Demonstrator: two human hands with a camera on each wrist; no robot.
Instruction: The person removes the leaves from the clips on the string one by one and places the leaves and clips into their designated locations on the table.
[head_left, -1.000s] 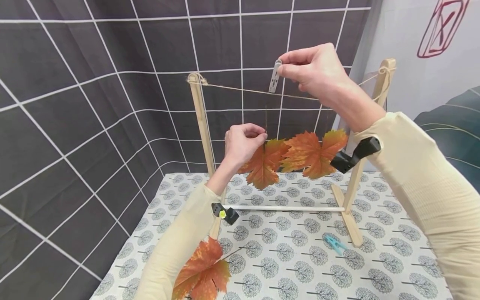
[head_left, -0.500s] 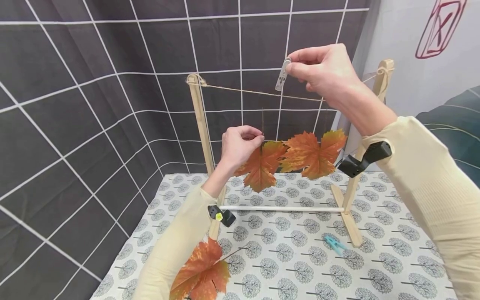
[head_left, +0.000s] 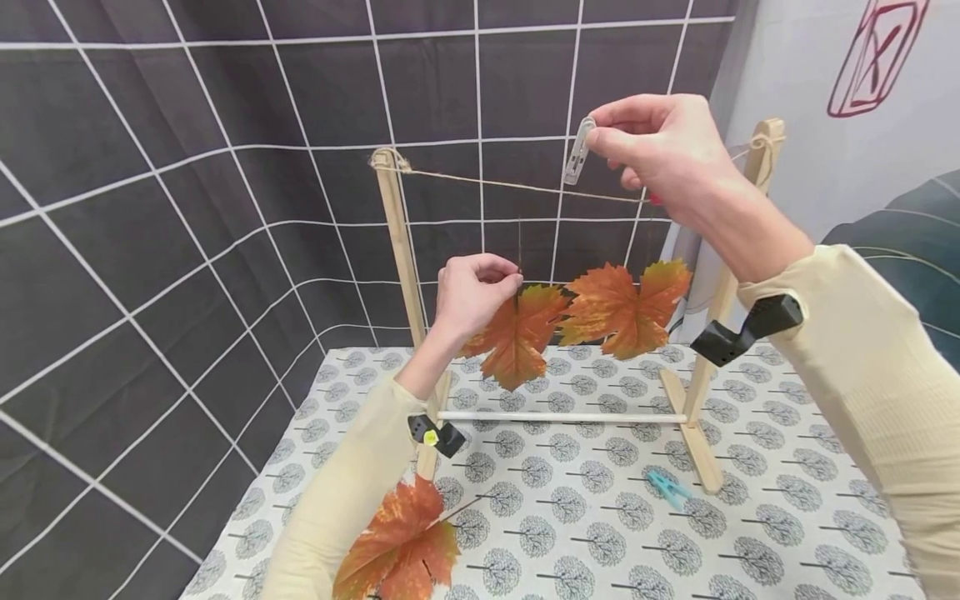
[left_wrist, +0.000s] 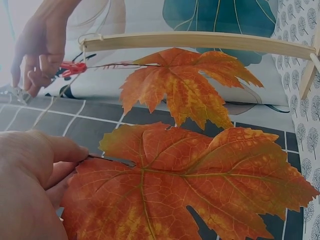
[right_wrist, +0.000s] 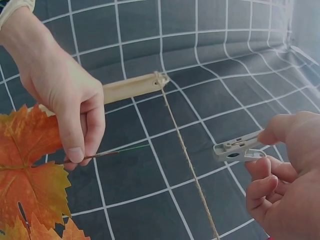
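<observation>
My left hand (head_left: 474,293) pinches the stem of an orange maple leaf (head_left: 517,343), which hangs below the fingers with its stem pointing up. Above and to the right, my right hand (head_left: 678,154) holds a pale grey clothespin (head_left: 580,152) between thumb and fingers. In the right wrist view this clothespin (right_wrist: 240,147) is apart from the twine (right_wrist: 186,155), and the leaf's stem end (right_wrist: 132,148) is on the twine's other side. A second maple leaf (head_left: 626,310) hangs at the right; a red clothespin (left_wrist: 73,68) is at its stem in the left wrist view.
Wooden posts (head_left: 402,242) carry the twine, and a white rod (head_left: 562,417) joins them low down. A light blue clothespin (head_left: 669,489) lies on the tree-print cloth (head_left: 570,542). Another maple leaf (head_left: 405,546) lies at the front left. Behind hangs a dark grid curtain (head_left: 315,83).
My right hand has moved right with the grey clothespin, away from above the middle of the twine. My left hand has shifted slightly left and down with its leaf.
</observation>
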